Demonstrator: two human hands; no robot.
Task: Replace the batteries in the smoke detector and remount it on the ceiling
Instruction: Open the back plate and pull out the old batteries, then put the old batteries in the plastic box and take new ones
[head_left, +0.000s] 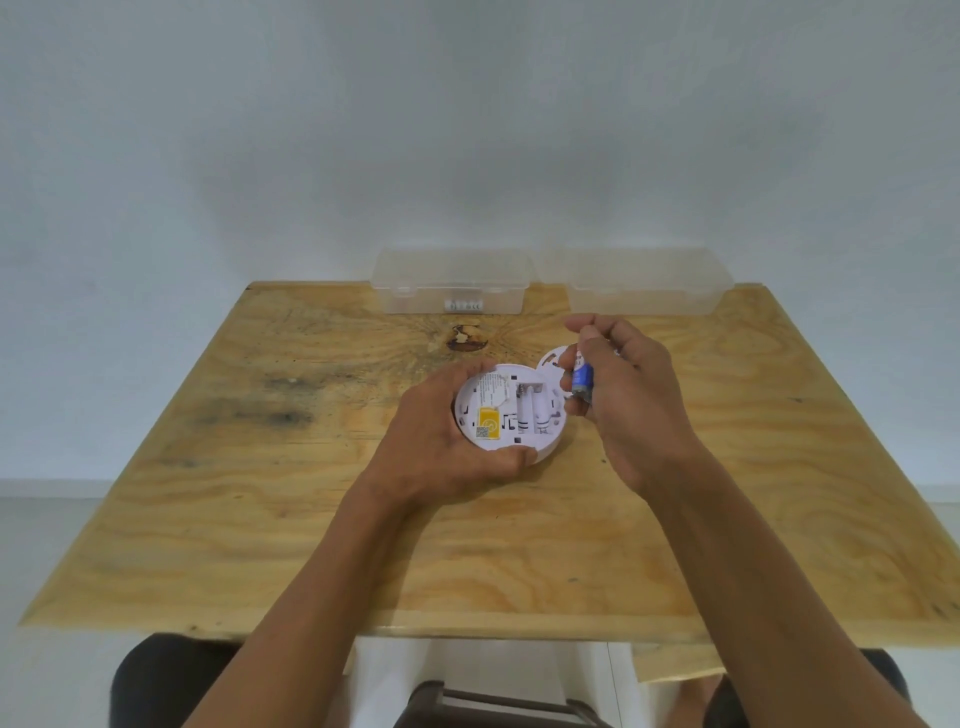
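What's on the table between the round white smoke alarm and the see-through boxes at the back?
In the head view, only bare wooden table with a dark knot lies between the smoke alarm and the boxes.

Right hand (621, 395) hides most of the battery (582, 381); its label unreadable

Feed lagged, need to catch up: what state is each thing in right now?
smoke detector: back up, held in left hand
battery compartment: open, looks empty
battery: blue, gripped in right hand, not inserted
mounting plate: detached, lying on table
left plastic box: lid shut
right plastic box: looks shut
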